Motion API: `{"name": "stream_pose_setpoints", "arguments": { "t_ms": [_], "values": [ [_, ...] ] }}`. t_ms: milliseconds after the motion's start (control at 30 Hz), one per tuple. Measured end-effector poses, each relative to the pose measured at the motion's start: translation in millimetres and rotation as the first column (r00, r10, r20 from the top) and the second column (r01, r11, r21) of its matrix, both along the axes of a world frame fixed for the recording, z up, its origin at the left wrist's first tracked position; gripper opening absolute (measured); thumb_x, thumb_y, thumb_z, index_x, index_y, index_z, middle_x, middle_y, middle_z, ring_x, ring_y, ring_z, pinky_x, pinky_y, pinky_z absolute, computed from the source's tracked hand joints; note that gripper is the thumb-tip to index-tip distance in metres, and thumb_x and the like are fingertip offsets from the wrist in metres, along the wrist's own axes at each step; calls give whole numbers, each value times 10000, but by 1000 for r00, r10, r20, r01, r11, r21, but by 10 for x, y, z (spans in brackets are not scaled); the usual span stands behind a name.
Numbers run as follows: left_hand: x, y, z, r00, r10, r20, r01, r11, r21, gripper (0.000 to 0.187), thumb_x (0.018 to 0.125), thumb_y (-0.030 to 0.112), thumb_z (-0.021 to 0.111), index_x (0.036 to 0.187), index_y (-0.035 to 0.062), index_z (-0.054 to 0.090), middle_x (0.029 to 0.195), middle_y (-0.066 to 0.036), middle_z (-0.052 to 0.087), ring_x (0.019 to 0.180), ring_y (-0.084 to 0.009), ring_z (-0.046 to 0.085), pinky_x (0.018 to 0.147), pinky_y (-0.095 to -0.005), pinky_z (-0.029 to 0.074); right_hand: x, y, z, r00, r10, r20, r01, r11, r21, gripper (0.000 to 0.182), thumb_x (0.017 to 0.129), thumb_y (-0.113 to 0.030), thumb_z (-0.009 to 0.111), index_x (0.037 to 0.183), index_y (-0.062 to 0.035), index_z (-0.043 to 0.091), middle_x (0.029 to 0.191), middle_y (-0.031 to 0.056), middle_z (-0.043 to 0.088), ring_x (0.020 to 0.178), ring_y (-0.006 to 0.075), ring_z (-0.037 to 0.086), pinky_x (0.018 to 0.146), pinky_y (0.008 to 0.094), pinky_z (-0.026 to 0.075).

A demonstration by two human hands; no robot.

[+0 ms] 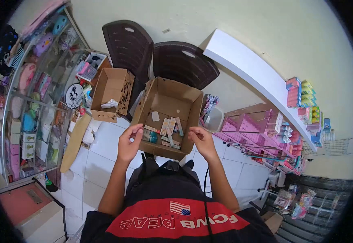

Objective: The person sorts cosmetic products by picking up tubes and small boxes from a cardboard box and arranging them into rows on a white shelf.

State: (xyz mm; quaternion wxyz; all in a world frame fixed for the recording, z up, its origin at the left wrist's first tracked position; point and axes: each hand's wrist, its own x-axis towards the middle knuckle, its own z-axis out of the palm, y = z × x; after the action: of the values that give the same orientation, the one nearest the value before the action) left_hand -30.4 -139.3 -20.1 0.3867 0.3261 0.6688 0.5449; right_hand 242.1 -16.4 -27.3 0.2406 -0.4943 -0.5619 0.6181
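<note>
In front of my body stands an open cardboard box [160, 152] with its inside facing up. My left hand [130, 142] hovers at the box's left side, fingers apart and nothing in them. On the opposite side, my right hand [202, 141] is near the right wall, its fingers loosely curved and holding nothing. Inside the box lie several slim small cartons [179, 126], a white tube-like piece [170, 137], a teal container [149, 136] and a white card-like piece [155, 116].
A smaller cardboard box [98, 99] with a crumpled white piece stands at the left, beside a glass display cabinet [38, 105]. Dark plastic chairs [180, 62] stand behind. To the right are a white wall shelf [249, 60], a pink rack [245, 131] and a white bin [214, 120].
</note>
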Motion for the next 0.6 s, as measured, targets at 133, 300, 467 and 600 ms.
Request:
{"name": "stream_pose_setpoints", "arguments": {
  "t_ms": [133, 300, 467, 600],
  "values": [
    [-239, 299, -159, 990, -141, 9, 141, 986, -84, 264, 977, 134, 624, 1201, -1, 661, 1090, -102, 708, 1016, -155, 657, 912, -298, 504, -292, 39, -324, 993, -92, 69, 93, 996, -13, 230, 970, -123, 632, 1161, 3, 638, 968, 66, 693, 845, 135, 669, 713, 266, 533],
    [-282, 758, -536, 963, -271, 10, 268, 945, -188, 286, 995, 185, 611, 1213, 4, 652, 1121, -105, 701, 1046, -170, 646, 938, -304, 494, -441, 99, -785, 967, -172, 188, 197, 973, -122, 230, 968, -119, 623, 1159, 9, 632, 939, 67, 684, 834, 134, 664, 701, 264, 536],
    [-166, 1105, -1074, 952, -285, 112, 304, 922, -241, 281, 1006, 176, 603, 1239, 21, 635, 1143, -85, 687, 1073, -145, 625, 947, -283, 479, -457, 201, -1664, 935, -172, 309, 224, 964, -142, 229, 942, -171, 634, 1061, 22, 665, 851, 100, 693, 787, 156, 658, 712, 305, 524],
    [-83, 1221, -1346, 958, -225, 181, 267, 927, -264, 265, 993, 169, 610, 1212, 25, 652, 1094, -78, 700, 1000, -136, 630, 902, -283, 484, -551, 274, -2452, 888, -125, 443, 238, 949, -209, 248, 943, -154, 621, 1121, 17, 652, 924, 122, 715, 827, 196, 688, 713, 329, 547]
  ]
}}
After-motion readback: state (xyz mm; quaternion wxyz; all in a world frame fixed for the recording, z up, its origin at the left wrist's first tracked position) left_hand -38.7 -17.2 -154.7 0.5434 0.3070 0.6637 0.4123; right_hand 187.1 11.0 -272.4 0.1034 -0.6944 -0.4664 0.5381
